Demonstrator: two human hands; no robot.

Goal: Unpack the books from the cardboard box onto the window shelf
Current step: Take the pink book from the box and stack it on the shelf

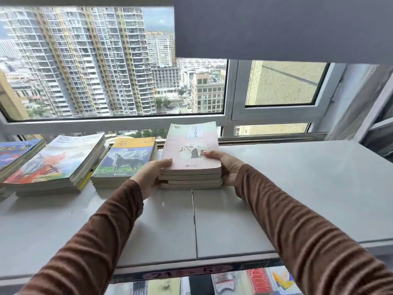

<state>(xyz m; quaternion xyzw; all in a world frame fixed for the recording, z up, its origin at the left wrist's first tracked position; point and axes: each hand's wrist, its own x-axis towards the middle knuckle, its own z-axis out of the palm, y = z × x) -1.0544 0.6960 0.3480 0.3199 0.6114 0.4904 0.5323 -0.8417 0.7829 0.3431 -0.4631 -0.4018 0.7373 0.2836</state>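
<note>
A stack of several books topped by a pale pink cover point(190, 149) rests on the white window shelf point(276, 188), near the glass. My left hand point(152, 174) grips the stack's left side, thumb on the top cover. On the stack's right side sits my right hand point(226, 166), thumb also on the cover. Left of it lies a stack with a wolf cover point(125, 159), then a taller stack with a fox cover point(57, 160), and a blue-covered stack point(14, 153) at the left edge. More books point(255, 282) show below the shelf's front edge; the box around them is hardly visible.
The window frame point(119, 123) runs just behind the stacks. A grey blind point(276, 28) hangs over the upper right. An inner side window frame point(361, 116) closes the right end. The shelf's right half is bare white surface.
</note>
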